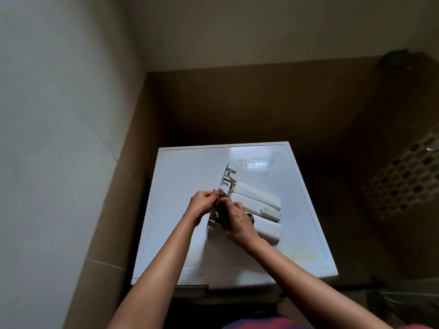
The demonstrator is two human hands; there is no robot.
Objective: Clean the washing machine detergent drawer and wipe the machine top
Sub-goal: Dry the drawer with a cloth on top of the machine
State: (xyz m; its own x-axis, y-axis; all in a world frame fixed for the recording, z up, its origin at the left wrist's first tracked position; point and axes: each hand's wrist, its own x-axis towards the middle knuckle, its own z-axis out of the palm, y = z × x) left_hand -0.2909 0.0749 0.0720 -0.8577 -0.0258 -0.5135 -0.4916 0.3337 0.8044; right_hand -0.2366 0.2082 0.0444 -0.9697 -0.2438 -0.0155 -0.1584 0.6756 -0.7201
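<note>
The white detergent drawer (255, 206) lies upside down on the white machine top (180, 186), its front panel turned to the left. My left hand (202, 205) grips the drawer's front panel edge. My right hand (237, 224) holds a dark patterned cloth (251, 218) bunched against the drawer's front end, close to my left hand. The cloth is mostly hidden under my fingers.
The machine stands in a narrow nook, with a pale wall (59, 138) to the left and brown tiled walls (261, 103) behind. A patterned mosaic strip (401, 181) is on the right. The empty drawer slot (192, 289) shows at the machine's front edge.
</note>
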